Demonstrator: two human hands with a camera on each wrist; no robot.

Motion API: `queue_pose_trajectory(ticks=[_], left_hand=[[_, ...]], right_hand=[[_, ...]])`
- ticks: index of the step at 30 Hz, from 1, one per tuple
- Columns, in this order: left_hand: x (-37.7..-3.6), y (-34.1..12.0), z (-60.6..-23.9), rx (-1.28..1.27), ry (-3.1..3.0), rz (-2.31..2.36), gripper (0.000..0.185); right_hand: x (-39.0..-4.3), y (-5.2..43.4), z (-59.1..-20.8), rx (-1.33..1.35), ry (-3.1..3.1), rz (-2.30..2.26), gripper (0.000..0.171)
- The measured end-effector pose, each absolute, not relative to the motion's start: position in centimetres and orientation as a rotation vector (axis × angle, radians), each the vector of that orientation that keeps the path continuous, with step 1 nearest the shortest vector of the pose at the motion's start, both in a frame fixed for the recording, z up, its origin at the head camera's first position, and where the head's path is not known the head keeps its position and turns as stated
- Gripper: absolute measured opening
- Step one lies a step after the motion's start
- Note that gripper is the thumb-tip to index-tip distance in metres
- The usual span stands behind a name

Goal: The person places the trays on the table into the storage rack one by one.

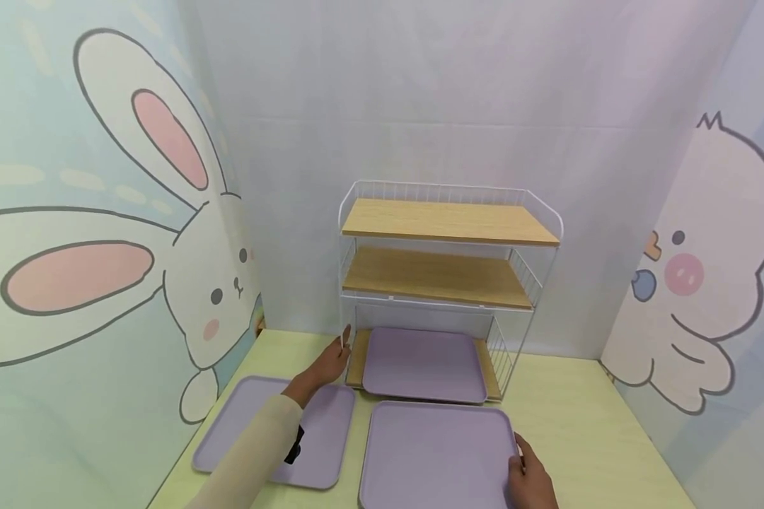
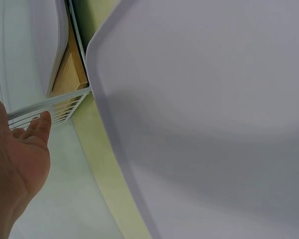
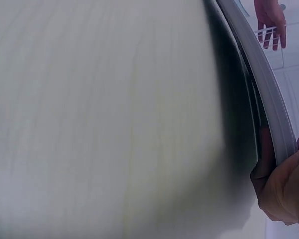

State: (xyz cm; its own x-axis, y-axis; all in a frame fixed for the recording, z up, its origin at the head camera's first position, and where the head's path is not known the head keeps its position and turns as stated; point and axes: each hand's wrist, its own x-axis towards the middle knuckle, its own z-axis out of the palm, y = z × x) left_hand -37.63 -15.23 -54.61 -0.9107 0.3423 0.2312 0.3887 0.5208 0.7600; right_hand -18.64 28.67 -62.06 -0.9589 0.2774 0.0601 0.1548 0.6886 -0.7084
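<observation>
A white wire rack with wooden shelves [image 1: 439, 274] stands at the back. My left hand [image 1: 328, 362] holds the wire at its left side; in the left wrist view, that hand [image 2: 22, 159] has its fingers over the wire side. A purple tray [image 1: 423, 364] lies on the bottom shelf. In front of the rack is another purple tray [image 1: 439, 452], and my right hand [image 1: 530, 477] grips its right edge. The right wrist view shows the fingers [image 3: 276, 194] under that tray's rim and the tray raised off the table on this side.
A further purple tray [image 1: 318, 452] lies on the table at the left, beneath my left forearm. The pale yellow table [image 1: 566, 424] stretches to the right of the rack. Cloth walls with a printed rabbit [image 1: 210, 283] and a chick [image 1: 694, 283] enclose the sides.
</observation>
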Motion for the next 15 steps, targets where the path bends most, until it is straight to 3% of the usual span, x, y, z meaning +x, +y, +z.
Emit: queue_pose_trajectory(ticks=[9,15], left_hand=[[-38.1,-16.1,-55.5,-0.725,-2.649,-1.415,0.066],[-44.3,-18.3,-62.9,-0.899,-2.557,-1.27,0.07]], right_hand=[[-18.7,28.7,-59.0,-0.334,-2.771,1.188,0.055],[-19.0,28.5,-56.4,-0.334,-2.783,1.267,0.058]])
